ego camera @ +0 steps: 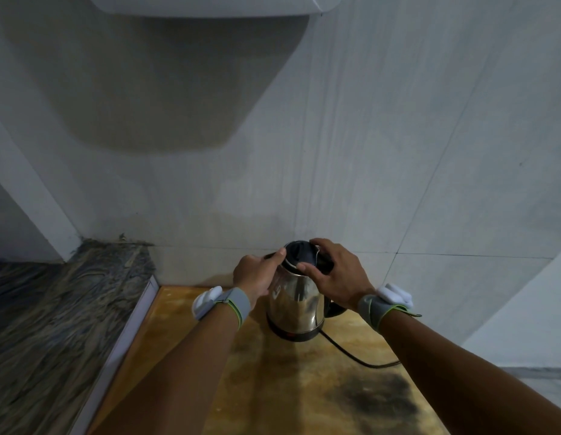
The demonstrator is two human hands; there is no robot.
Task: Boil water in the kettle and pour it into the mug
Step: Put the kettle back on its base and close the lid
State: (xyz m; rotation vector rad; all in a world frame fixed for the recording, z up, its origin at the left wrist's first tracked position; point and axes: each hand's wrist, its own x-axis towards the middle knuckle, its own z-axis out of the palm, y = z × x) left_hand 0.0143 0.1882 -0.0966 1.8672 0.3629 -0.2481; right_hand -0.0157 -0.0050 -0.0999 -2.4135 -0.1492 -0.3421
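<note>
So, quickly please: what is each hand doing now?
Left hand: grips the kettle near its top.
Right hand: holds the lid, fingers curled around it.

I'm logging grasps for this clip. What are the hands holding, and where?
Both hold the kettle at its top: the left hand on the upper body by the rim, the right hand around the black lid.

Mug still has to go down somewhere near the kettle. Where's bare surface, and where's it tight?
Bare wooden top lies in front of the kettle, between the forearms, though the cord trails across its right side. A narrower strip lies left of the kettle, up to the white edge strip. It is tight at the lid, where the left hand and right hand meet.
</note>
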